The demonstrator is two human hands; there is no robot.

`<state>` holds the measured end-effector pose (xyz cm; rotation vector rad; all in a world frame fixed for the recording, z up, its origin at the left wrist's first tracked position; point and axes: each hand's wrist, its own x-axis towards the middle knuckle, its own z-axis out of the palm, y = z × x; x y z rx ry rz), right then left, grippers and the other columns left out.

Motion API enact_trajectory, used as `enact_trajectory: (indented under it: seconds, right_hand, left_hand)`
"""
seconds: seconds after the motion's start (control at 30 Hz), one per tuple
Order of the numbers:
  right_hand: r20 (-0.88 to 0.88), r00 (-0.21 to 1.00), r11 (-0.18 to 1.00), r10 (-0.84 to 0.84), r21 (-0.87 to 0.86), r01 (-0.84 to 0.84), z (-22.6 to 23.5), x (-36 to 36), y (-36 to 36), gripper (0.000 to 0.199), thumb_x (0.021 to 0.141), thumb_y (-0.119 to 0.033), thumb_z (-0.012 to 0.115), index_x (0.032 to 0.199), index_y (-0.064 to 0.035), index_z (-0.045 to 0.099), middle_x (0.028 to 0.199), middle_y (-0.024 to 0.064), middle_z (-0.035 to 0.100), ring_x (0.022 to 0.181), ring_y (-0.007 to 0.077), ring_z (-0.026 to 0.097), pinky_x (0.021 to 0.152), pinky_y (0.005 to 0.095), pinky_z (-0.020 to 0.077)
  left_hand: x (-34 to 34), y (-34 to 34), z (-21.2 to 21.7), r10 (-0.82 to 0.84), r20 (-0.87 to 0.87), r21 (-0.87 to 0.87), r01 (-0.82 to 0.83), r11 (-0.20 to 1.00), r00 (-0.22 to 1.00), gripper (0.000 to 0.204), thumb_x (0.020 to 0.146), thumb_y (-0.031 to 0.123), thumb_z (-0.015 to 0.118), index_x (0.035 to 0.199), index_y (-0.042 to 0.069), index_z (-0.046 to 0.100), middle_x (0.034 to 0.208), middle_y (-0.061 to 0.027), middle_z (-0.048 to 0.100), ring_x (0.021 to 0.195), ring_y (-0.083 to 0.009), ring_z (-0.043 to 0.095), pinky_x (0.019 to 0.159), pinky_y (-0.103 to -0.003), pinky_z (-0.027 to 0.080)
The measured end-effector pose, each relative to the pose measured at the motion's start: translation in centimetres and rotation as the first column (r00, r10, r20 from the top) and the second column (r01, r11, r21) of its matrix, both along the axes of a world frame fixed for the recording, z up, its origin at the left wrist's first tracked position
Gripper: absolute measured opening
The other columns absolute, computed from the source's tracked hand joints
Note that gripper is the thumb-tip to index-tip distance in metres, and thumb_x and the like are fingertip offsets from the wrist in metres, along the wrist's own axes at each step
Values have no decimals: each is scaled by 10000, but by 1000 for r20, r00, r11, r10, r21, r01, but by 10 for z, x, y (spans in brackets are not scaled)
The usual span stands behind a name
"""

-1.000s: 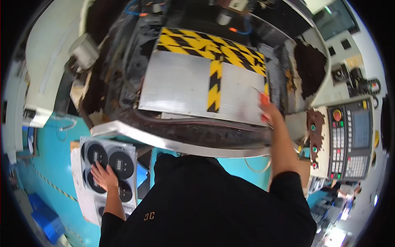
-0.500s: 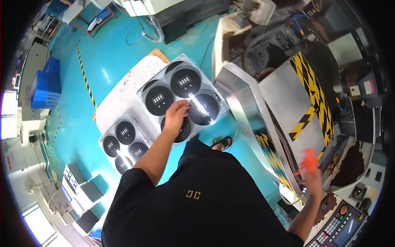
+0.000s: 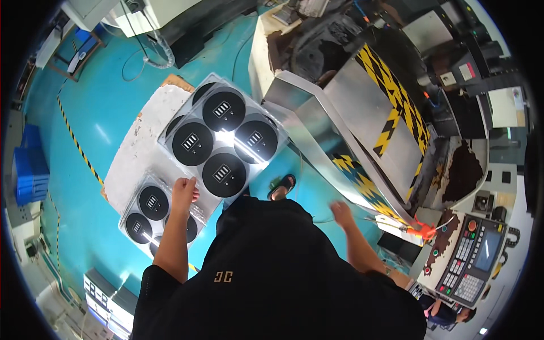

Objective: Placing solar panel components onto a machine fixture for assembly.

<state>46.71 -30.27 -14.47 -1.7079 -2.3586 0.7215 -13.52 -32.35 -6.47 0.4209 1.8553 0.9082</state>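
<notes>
A clear plastic tray stack (image 3: pixel 174 148) holds several black round discs (image 3: pixel 225 175) with white markings. A smaller clear tray (image 3: pixel 127 228) with similar discs lies to its left and nearer. My left hand (image 3: pixel 183 191) hovers over the gap between the trays, its fingers curled with nothing visible in them. In front of the machine, my right hand (image 3: pixel 341 214) hangs over the floor, slightly blurred, its fingers partly hidden, apart from everything. An orange hand tool (image 3: pixel 422 228), perhaps an air gun, rests beside the control panel, away from my right hand.
Both trays lie on a worn white board (image 3: pixel 133 141). At the right stands an open machine with a metal guard (image 3: pixel 309 110), striped tape (image 3: pixel 396 105) and a control panel (image 3: pixel 467 260). Blue bins (image 3: pixel 31 170) stand far left. Another person (image 3: pixel 445 313) is at lower right.
My left hand has come off the discs in the larger tray and moved left and nearer. My right hand has let go of the orange tool and swung left. The view has shifted.
</notes>
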Motion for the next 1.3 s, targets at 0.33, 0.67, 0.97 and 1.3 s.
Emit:
enact_trajectory:
  seconds: [0.33,0.67,0.97,1.3]
  right_hand:
    - [-286,602,542,-746,-785,299,120,-278,219,409,955,-378,621,1146,-16,604,945,63,634,782,173,646,671,336,551]
    - [-626,470,507,-622,-780,-367,201,-258,162,183,1005,-239,566,1116,-95,582,942,33,647,834,178,685,695,355,583]
    - [-677,97,467,-729,-596,-653,223,-237,135,480,1023,-309,521,1389,0,492,1296,137,620,1147,232,631,982,386,510]
    - [-775,408,719,-482,-616,-321,288,-158,181,369,976,-125,577,1325,-4,579,998,10,672,703,63,557,613,220,475]
  left_hand:
    - [10,-4,15,16,462,-117,43,992,887,359,951,406,609,995,51,577,806,-80,659,713,-189,648,629,-326,521]
    - [13,-44,43,-185,857,365,-312,877,481,409,974,106,580,1364,27,484,1288,-129,621,1180,-260,618,1013,-420,503]
    - [5,-7,47,-397,844,477,-166,863,361,520,934,124,650,1414,47,461,1354,-139,583,1250,-313,568,1080,-496,438]
    - [33,89,85,-525,642,536,164,829,559,552,901,200,708,1369,25,473,1307,-120,603,1221,-281,582,1056,-454,462]
